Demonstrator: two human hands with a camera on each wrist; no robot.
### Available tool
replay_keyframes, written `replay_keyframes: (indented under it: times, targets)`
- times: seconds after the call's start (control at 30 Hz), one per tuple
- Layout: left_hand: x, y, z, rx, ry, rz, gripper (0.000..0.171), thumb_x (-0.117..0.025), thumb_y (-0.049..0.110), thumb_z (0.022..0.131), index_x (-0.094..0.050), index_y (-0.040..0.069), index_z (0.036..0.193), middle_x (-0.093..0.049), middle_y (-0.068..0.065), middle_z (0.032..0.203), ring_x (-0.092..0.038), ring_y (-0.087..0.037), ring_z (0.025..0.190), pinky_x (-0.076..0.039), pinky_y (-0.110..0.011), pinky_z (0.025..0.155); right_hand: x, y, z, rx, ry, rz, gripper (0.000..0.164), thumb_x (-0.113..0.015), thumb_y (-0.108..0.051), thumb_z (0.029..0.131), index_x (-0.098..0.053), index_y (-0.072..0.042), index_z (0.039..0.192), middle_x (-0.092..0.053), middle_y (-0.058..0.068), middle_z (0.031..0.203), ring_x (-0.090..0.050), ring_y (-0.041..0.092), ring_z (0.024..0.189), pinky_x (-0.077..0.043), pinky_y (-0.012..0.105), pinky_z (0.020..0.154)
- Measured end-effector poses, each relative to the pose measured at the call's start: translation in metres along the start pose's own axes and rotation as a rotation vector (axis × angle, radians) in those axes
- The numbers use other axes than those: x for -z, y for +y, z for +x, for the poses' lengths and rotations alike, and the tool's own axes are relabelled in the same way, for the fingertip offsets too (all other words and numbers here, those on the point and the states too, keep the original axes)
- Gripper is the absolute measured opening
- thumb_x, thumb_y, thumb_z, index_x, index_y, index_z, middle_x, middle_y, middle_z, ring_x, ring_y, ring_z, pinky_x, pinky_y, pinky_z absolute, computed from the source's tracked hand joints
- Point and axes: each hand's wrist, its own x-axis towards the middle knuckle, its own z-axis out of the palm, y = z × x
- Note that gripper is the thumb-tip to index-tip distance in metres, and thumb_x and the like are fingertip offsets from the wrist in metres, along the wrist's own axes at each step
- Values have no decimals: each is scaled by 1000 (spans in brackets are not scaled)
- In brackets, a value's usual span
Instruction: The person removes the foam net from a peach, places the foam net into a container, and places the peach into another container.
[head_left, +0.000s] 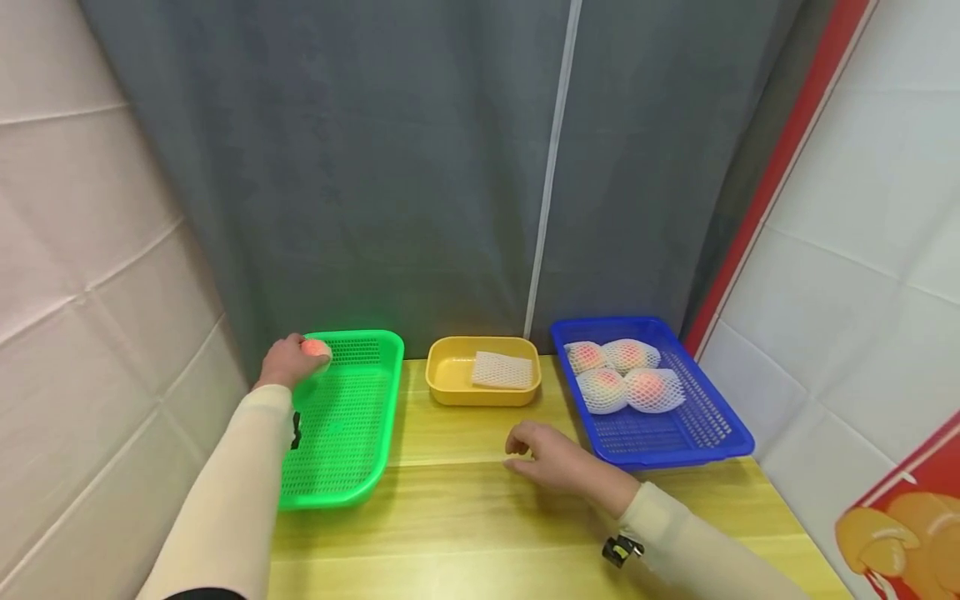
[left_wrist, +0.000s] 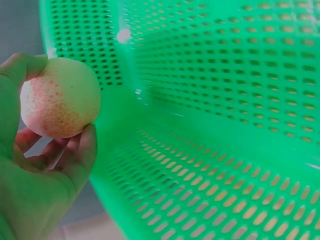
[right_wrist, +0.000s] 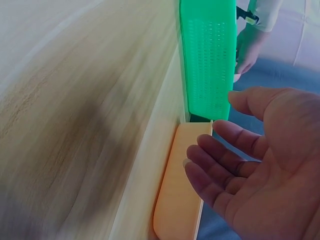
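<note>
Peach (left_wrist: 62, 100) gripped at the green plastic basket (head_left: 397, 392).
I see the left hand (head_left: 287, 363) with fingers curled round it by the far-left corner; the right hand (head_left: 558, 460), loosely half open, holds nothing above the table (head_left: 450, 525) near the yellow tub (head_left: 483, 399).

Peach (head_left: 316, 347) partly behind the left hand (head_left: 289, 364), green basket (left_wrist: 180, 117) incomplete at the left wrist view's edges

The table (head_left: 450, 533) bore, left to right, a green basket (head_left: 341, 442), yellow box (head_left: 483, 399) and blue basket (head_left: 652, 433).
</note>
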Motion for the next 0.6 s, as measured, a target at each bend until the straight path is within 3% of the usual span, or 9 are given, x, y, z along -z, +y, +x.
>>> replay_keyframes:
  times: [0.13, 0.3, 0.37, 0.5, 0.6]
  targets:
    - [-12, -13, 3, -57, 4, 83, 70, -59, 36, 91, -44, -19, 132, -53, -40, 121, -53, -56, 110, -47, -63, 89, -2, -1, 0, 14, -11, -10, 13, -72, -25, 95, -68, -14, 98, -65, -3, 97, -62, 13, 92, -54, 33, 84]
    - [-25, -23, 9, -104, 20, 120, 50, -57, 30, 90, -55, -16, 109, -62, -34, 98, -61, -47, 86, -50, -59, 74, -2, -4, -1, 7, -24, -26, 16, -71, -27, 96, -68, -12, 101, -65, -3, 99, -62, 14, 94, -54, 34, 85]
    - [-29, -22, 10, -101, 5, 123, 51, -56, 31, 92, -54, -17, 111, -60, -35, 100, -60, -50, 88, -50, -60, 77, -1, -5, -1, 9, -22, -26, 16, -72, -27, 95, -68, -12, 101, -66, -2, 99, -63, 14, 94, -54, 34, 85]
    - [-34, -20, 8, -64, -49, 149, 69, -53, 34, 95, -39, -23, 132, -47, -46, 121, -49, -61, 112, -44, -67, 92, -1, -8, -3, 31, -19, -30, 14, -73, -27, 94, -68, -15, 99, -66, 0, 99, -62, 13, 93, -54, 34, 84]
    - [-37, -18, 4, -40, -75, 167, 75, -50, 35, 97, -30, -25, 137, -40, -49, 127, -44, -63, 117, -42, -68, 95, -2, -9, -4, 40, -25, -44, 13, -73, -27, 94, -67, -16, 99, -66, -1, 99, -61, 11, 92, -54, 33, 85]
